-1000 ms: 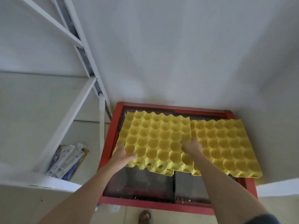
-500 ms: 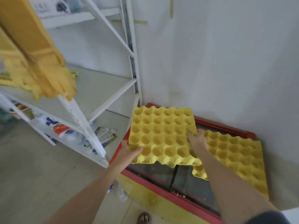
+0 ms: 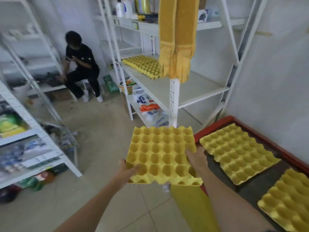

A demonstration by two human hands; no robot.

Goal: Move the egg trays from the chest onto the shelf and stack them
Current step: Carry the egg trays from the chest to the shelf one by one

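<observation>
Two hands: left hand and right hand each grip the held egg tray above the floor. Two trays on chest; apparently one stack on shelf.

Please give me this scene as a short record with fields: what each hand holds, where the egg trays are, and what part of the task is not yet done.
left hand: left hand grips the near left edge of the held egg tray
right hand: right hand grips its right edge
held tray position: in the air, off the chest, not yet at the shelf
trays on chest: near tray and corner tray lie on the red chest
trays on shelf: shelf stack lies on the white shelf
remaining: the held tray and two chest trays
</observation>
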